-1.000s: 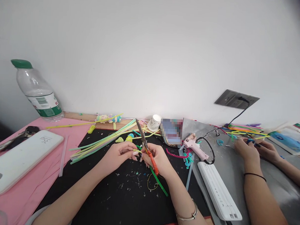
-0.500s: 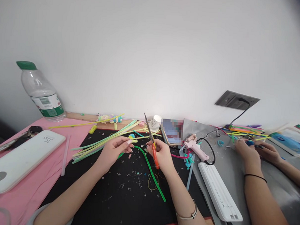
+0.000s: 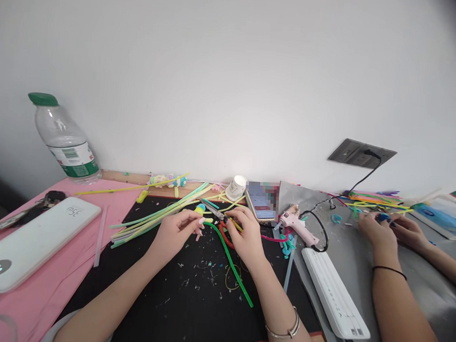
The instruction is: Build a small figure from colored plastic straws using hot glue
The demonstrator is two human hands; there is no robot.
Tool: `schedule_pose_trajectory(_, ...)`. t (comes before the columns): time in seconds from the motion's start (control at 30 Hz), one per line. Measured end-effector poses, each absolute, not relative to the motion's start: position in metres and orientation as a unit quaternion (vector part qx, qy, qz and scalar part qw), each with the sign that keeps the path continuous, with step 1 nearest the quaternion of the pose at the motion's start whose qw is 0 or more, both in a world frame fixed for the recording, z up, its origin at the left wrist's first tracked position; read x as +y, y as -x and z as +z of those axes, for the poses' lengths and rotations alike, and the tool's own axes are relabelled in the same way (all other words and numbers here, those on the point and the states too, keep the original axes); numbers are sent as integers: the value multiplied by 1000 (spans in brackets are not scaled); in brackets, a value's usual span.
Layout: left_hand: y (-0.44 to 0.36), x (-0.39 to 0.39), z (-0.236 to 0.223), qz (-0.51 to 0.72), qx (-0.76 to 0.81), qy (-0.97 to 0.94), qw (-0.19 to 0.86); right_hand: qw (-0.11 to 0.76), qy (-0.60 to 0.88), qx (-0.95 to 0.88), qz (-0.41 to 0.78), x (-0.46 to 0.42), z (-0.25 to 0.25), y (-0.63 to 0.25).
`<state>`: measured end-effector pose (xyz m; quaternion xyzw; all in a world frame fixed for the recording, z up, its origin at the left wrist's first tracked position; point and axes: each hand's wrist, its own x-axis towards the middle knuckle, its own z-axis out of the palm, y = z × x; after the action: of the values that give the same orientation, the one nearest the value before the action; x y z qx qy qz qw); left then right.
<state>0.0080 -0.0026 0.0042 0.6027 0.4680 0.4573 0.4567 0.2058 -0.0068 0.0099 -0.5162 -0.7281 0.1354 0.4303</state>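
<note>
My left hand [image 3: 177,235] pinches a small piece of fuzzy craft stem, pipe-cleaner-like, with a yellow and blue tip [image 3: 199,208] showing above the fingers. In my right hand [image 3: 247,236] is a pair of scissors [image 3: 218,214] with orange-red handles. Their blades point left and away, close to the yellow and blue piece; whether they touch it I cannot tell. A green pipe cleaner [image 3: 233,272] curves over the black mat [image 3: 162,299] between and below my hands. Several pale green and yellow pipe cleaners [image 3: 146,225] lie behind my left hand.
A paper cup [image 3: 236,187] and a phone [image 3: 262,202] stand at the back. To the right lie a pink glue gun [image 3: 299,227] and a white power strip [image 3: 336,291]. Another person's hands [image 3: 379,238] work farther right. A bottle [image 3: 68,144] and power bank [image 3: 39,246] are at left.
The scissors have swung down from upright in my right hand, and their blades now point left toward the piece in my left hand. The left hand has barely moved.
</note>
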Motion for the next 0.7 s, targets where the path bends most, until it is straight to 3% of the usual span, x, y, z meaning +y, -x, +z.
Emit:
schedule_pose_trajectory(0.2, -9, -7, 6, 406, 462, -664, 425, 419, 436, -765, 224, -14, 10, -193)
schedule_pose_trajectory(0.37, -11, -5, 5, 404, 437, -618, 513, 422, 455, -740, 259, -16, 6, -191)
schedule_pose_trajectory(0.7, -10, -2, 5, 382, 394, -600, 583, 407, 428, -675, 442, -14, 14, -194)
